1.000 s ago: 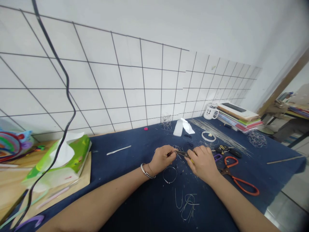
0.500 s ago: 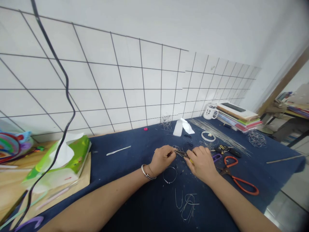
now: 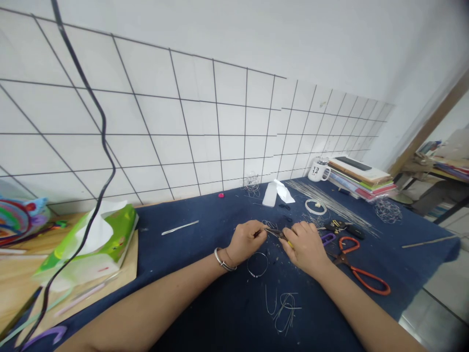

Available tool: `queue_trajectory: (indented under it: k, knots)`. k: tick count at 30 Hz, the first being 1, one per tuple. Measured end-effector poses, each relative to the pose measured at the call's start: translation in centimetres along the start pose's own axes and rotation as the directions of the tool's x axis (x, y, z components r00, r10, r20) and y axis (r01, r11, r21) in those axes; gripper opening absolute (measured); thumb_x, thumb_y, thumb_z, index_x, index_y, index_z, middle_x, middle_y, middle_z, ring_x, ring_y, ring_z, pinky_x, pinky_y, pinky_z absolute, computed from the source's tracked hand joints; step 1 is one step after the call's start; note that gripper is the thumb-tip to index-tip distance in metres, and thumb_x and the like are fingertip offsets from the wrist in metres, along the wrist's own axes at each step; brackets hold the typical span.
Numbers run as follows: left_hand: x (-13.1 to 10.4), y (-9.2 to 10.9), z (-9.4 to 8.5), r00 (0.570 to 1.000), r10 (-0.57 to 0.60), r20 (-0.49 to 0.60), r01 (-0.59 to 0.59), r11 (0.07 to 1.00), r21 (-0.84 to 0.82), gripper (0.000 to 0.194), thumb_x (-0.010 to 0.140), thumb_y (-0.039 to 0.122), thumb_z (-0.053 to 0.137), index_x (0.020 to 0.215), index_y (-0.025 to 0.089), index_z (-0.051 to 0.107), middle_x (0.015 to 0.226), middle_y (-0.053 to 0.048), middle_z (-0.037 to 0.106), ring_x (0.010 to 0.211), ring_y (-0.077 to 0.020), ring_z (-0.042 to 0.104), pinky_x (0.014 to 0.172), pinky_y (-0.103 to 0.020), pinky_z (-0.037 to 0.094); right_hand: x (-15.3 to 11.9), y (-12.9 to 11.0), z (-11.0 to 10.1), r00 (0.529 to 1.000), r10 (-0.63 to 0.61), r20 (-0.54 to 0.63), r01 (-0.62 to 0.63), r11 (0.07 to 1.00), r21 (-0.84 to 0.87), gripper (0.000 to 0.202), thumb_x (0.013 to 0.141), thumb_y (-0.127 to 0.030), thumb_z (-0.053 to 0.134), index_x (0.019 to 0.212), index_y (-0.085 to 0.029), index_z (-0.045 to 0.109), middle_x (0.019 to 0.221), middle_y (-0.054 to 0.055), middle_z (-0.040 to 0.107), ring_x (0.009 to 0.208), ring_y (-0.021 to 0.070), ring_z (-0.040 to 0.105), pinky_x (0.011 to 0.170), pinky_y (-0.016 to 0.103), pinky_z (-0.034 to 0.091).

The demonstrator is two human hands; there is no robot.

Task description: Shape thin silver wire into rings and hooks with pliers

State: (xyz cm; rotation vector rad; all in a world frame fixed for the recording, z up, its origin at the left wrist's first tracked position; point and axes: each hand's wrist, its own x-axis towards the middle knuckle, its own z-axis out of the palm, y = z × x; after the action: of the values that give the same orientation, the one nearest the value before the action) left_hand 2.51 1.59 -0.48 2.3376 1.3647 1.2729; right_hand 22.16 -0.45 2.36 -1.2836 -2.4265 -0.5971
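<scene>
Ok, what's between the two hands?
The pliers: handle in the right hand, jaws reaching toward the left hand. Loose wire lies just beyond. Head view.

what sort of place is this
It looks like a small craft workspace, perhaps for wirework: a bundle of straight wires and orange-handled scissors lie on dark blue cloth, and the right hand holds pliers.
</scene>
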Motion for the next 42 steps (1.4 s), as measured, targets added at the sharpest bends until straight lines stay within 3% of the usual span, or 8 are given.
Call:
queue_trajectory:
  k: [23,33,42]
  knots:
    - [0.35,0.07,-0.31,0.998,-0.006,0.062,0.013,0.994,-0.110,0.018,0.076,0.014,0.046,0.072,0.015,0.063,0.064,-0.001,0.057,0.059,-0.0084,0.051,0.058,-0.019,0.040,0.04,0.55,0.58,0.999,0.010,0.030,-0.012,0.998,0.063,0.025,0.084,-0.034,0.040,0.086,-0.018,0.059,0.076,0.006,0.048,0.077,0.0184,0.037,0.068,0.030,0.022]
    - [0.40,-0.14,-0.28,0.997,0.006,0.076,0.004,0.992,-0.123,0.018,0.074,0.011,0.047,0.076,0.016,0.064,0.069,-0.001,0.060,0.064,-0.0089,0.053,0.061,-0.019,0.041,0.05,0.72,0.18,1.000,-0.015,0.010,0.014,1.000,0.007,0.025,0.084,-0.034,0.041,0.091,-0.019,0.060,0.077,0.007,0.049,0.078,0.0193,0.038,0.069,0.032,0.022]
    - [0.45,-0.19,-0.30,0.993,-0.010,0.121,0.036,0.976,-0.216,0.019,0.074,0.010,0.046,0.071,0.015,0.064,0.061,0.001,0.057,0.054,-0.0063,0.049,0.056,-0.018,0.040,0.05,0.64,0.35,1.000,-0.024,-0.020,0.023,0.999,-0.039,0.024,0.083,-0.034,0.042,0.091,-0.019,0.060,0.077,0.007,0.050,0.078,0.0194,0.038,0.068,0.032,0.022]
